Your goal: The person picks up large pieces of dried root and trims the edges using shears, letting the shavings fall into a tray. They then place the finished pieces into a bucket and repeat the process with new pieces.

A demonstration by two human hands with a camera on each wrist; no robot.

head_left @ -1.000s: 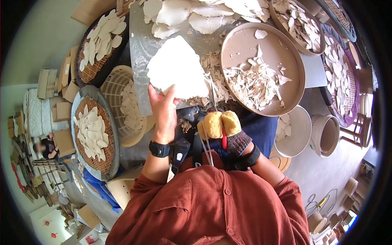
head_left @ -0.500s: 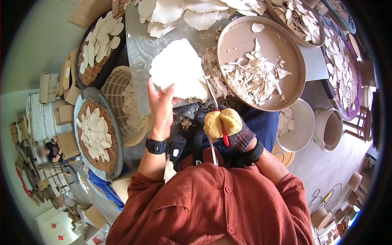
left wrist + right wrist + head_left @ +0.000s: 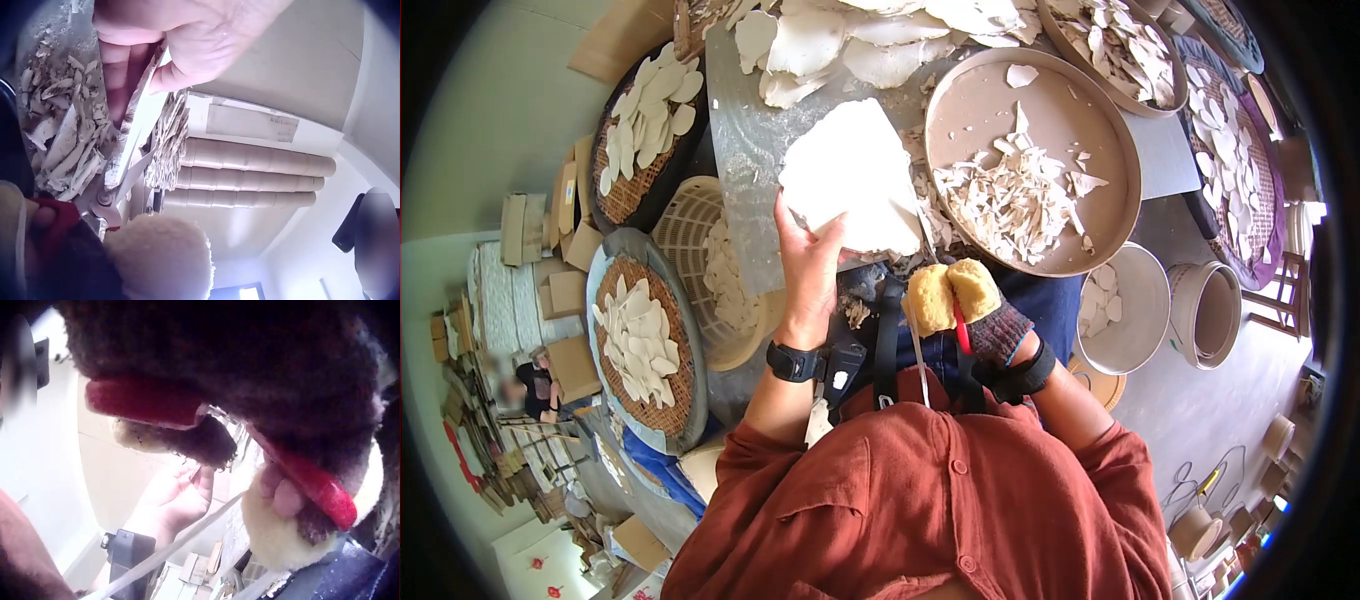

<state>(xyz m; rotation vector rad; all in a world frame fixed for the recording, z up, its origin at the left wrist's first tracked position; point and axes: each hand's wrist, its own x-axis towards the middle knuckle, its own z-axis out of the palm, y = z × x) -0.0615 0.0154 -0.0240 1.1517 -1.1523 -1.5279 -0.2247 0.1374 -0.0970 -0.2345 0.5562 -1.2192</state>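
Note:
My bare left hand (image 3: pixel 805 275) pinches the lower edge of a large, thin white slice (image 3: pixel 850 180) of unclear material, thumb on top and fingers beneath. A dark knit glove with yellow sponge-like pads (image 3: pixel 932 300) covers my right hand (image 3: pixel 998 328), which grips red-handled shears (image 3: pixel 962 335). Their metal blades reach up to the slice's right edge in the head view. From the left wrist, the slice's rough brown rim (image 3: pixel 128 131) stands right at the blades by the pivot (image 3: pixel 105 198). In the right wrist view, the two red handles (image 3: pixel 319 487) are spread apart within the gloved grip.
A round tray (image 3: pixel 1040 75) with white scraps stands right of the slice on the metal table (image 3: pixel 745 140). Larger slices (image 3: pixel 810 40) lie at the back. A plastic basket (image 3: pixel 685 215) and woven trays flank the left; a white bucket (image 3: pixel 1145 330) stands right.
The slice and my left hand have shifted a little to the right, nearer the round tray. My gloved right hand has moved slightly right with the shears. Both hands keep their hold.

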